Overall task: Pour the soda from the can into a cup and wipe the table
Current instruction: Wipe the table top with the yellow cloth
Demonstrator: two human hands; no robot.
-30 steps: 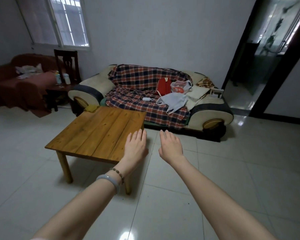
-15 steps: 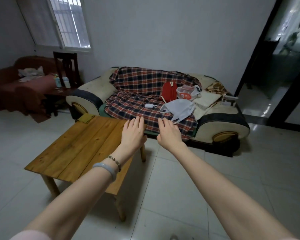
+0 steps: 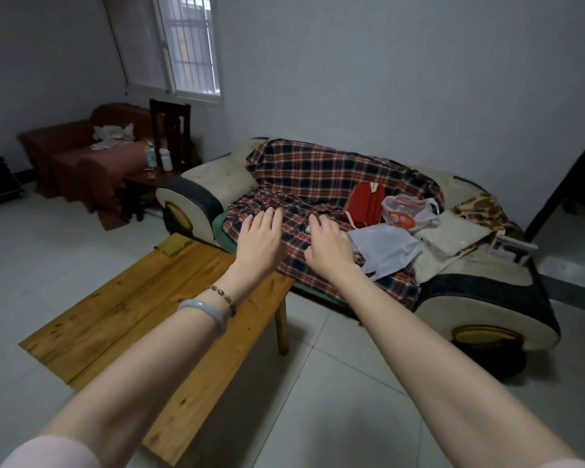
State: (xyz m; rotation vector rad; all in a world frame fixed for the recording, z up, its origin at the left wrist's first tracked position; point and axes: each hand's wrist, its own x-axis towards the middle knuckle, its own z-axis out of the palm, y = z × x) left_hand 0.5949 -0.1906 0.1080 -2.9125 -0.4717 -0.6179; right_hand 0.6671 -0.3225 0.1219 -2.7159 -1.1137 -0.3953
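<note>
Both moved fwd past table (image 3: 132,309) toward plaid sofa (image 3: 318,170): left hand (image 3: 259,241) & right hand (image 3: 328,248), grips released, empty.

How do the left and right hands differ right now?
The left hand has straight fingers and two bracelets at its wrist; the right hand has slightly bent fingers and a bare wrist. Both are palm down, holding nothing.

Table (image 3: 125,309) honey-brown wood; sofa (image 3: 487,298) cream and black; blanket (image 3: 304,173) red-navy plaid; pouch (image 3: 365,204) red.
</note>
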